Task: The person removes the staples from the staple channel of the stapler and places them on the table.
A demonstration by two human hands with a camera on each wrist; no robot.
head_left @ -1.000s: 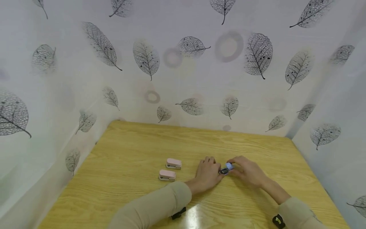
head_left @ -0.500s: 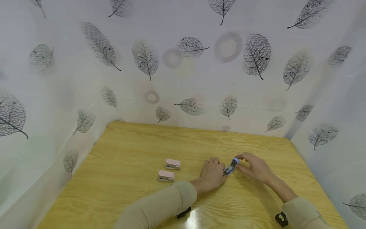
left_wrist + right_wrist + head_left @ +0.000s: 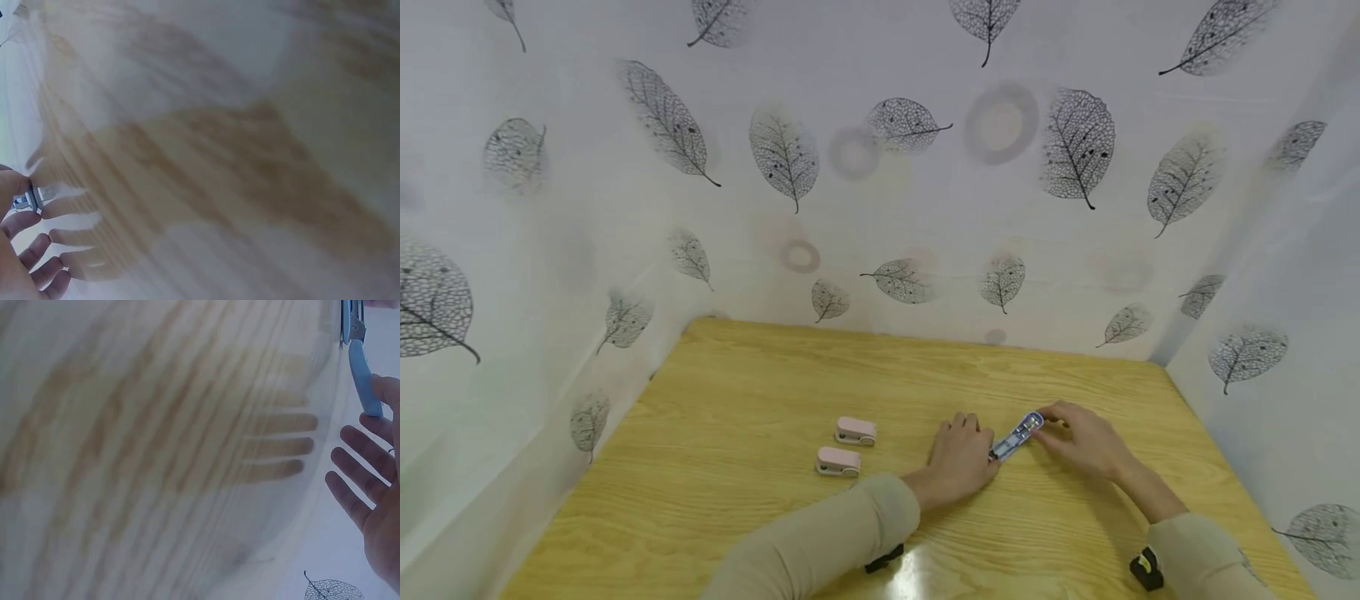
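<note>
A small light-blue stapler (image 3: 1017, 437), hinged open into a long strip with metal inside, slants between my two hands just over the table. My left hand (image 3: 958, 460) pinches its near end between thumb and index finger; the left wrist view shows the metal part of the stapler (image 3: 32, 199) there. With thumb and index finger my right hand (image 3: 1084, 439) pinches the far end; in the right wrist view this is a smooth blue arm of the stapler (image 3: 362, 372) below a metal hinge, the other fingers spread.
Left of my hands, two closed pink staplers lie on the wooden table (image 3: 760, 383): a farther one (image 3: 855, 430) and a nearer one (image 3: 838, 461). Leaf-patterned curtains (image 3: 880, 208) enclose the table. Black devices (image 3: 1146, 569) sit under both sleeves.
The blue stapler has gone from folded to opened out almost straight. My right hand has moved right and slightly away with its end; the left hand has shifted a little right.
</note>
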